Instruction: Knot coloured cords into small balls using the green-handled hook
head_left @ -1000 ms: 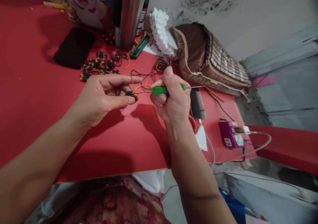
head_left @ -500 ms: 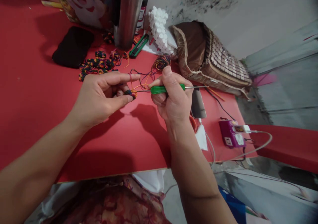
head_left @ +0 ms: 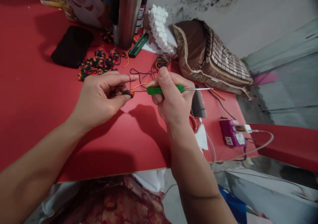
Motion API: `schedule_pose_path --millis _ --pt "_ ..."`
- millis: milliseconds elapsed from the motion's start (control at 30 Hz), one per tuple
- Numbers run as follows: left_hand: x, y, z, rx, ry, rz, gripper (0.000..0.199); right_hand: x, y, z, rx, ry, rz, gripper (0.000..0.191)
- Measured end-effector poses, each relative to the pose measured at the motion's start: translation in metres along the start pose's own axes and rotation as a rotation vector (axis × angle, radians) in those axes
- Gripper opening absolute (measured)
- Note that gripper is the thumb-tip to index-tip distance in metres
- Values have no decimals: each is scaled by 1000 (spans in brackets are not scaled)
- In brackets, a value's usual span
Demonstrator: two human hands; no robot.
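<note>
Between thumb and fingers, my left hand [head_left: 99, 95] pinches a small multicoloured crochet piece [head_left: 128, 94]. Its index finger is stretched out with a strand of yarn looped over it. My right hand [head_left: 172, 91] is closed around the green handle of a crochet hook [head_left: 154, 90]. The hook's thin metal shaft reaches left to the crochet piece; its tip is hidden in the stitches. A second metal end sticks out to the right of the handle. Loose yarn runs behind the hands to a variegated yarn ball [head_left: 161, 61].
Several small crocheted pieces [head_left: 95, 64] lie on the red table [head_left: 109, 151] beside a black phone [head_left: 72, 47]. Behind stand a steel flask [head_left: 128, 17], a green cutter [head_left: 138, 45] and a brown cushion [head_left: 198, 48]. At right are another phone [head_left: 198, 103] and a purple power box [head_left: 230, 133].
The right hand has turned slightly, and the hook's handle has shifted a little to the left. The left hand keeps its pinch on the crochet piece.
</note>
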State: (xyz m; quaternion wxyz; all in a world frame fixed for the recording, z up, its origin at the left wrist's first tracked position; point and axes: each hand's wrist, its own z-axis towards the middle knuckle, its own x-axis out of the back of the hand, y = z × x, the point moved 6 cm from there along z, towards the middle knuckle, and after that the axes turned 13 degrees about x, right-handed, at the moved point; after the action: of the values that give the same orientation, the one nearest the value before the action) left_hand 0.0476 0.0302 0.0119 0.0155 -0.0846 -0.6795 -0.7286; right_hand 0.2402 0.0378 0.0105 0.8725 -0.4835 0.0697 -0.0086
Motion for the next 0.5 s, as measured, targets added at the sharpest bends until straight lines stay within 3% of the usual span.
schedule_pose_path --millis 200,333,433,500 --pt "0 -4 0 -53 65 124 40 -12 -24 -4 147 -79 -271 38" --pt "-1 -16 1 102 103 44 31 -21 -29 -15 266 -152 -516 47" --pt "-5 -25 1 247 58 -94 34 -28 -30 -24 453 -200 -668 52" --pt "-8 -29 3 327 11 -242 36 -30 -30 -29 570 -217 -681 44"
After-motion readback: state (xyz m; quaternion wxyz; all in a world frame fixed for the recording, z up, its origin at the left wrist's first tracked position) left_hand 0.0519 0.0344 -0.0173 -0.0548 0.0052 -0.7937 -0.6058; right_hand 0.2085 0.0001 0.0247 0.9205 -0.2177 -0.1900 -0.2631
